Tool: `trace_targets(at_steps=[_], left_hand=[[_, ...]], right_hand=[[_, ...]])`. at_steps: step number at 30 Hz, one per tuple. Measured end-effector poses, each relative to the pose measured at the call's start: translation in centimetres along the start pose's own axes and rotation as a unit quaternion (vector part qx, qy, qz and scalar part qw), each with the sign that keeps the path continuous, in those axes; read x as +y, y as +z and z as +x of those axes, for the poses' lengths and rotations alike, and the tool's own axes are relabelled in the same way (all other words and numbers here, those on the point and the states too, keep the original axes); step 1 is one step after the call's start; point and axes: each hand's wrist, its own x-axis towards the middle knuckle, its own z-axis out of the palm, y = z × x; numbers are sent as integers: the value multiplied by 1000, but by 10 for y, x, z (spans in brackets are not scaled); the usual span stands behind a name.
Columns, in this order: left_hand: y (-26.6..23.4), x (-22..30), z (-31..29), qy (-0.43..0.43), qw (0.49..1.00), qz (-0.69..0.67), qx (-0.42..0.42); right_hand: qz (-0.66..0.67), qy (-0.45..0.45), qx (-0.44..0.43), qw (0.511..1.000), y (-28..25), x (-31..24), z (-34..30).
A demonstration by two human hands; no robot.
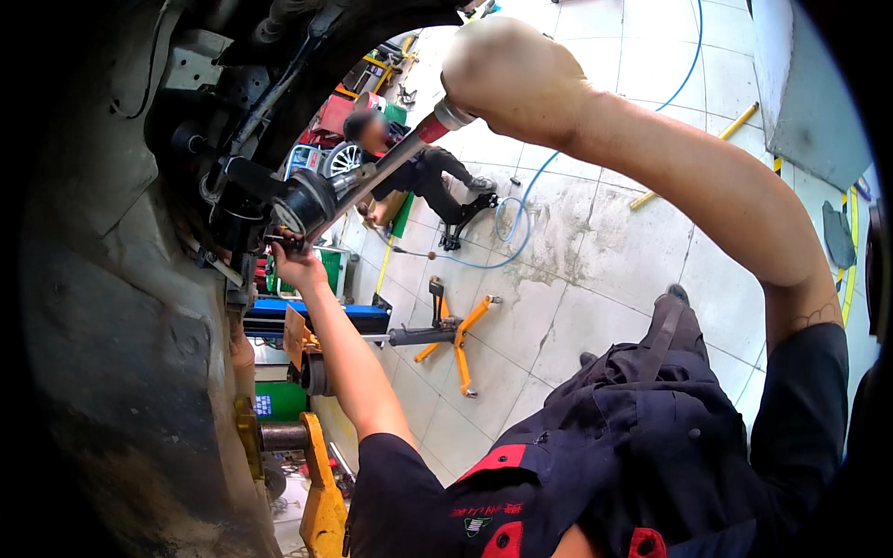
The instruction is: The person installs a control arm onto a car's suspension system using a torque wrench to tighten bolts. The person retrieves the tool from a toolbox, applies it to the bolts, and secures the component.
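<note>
My right hand point(521, 84) is raised at the top of the view, its fingers wrapped round the upper end of a long metal bar point(383, 169) with a red band point(432, 128). The bar slants down to the left, past a round black part point(303, 203) under the vehicle's body point(130, 279). Below that part, my left hand point(299, 268) reaches up by the bar's lower end. Its fingers are curled round a small dark piece that I cannot make out. Where exactly the bar's lower tip rests is hidden.
Beyond the bar, another person point(419, 177) sits low near a black curved arm point(476, 219). An orange-legged stand point(460, 349) is on the tiled floor. A blue hose point(535, 186) and a yellow rod point(693, 153) lie farther off. A yellow lift arm point(321, 493) stands at lower left.
</note>
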Motion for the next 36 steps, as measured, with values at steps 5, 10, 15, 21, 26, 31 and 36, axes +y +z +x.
trace_targets(at_steps=[5, 10, 15, 21, 26, 31, 36], left_hand=[[15, 0, 11, -50, 996, 56, 49], [35, -5, 7, -35, 978, 120, 166], [56, -5, 2, -31, 975, 136, 172], [65, -4, -3, -41, 970, 142, 193], [60, -4, 0, -19, 964, 146, 219], [66, -11, 2, -19, 965, 135, 225], [60, -10, 3, -8, 964, 124, 235]], right_hand=[[98, -26, -126, 987, 0, 3, 24], [108, -68, -163, 978, -7, 12, 29], [64, -56, -136, 987, 1, 18, 31], [30, -48, -160, 985, 15, 23, 38], [-70, -121, -45, 989, 46, 35, 34], [-123, -218, 242, 938, 74, 57, 30], [-108, -204, 182, 956, 79, 58, 32]])
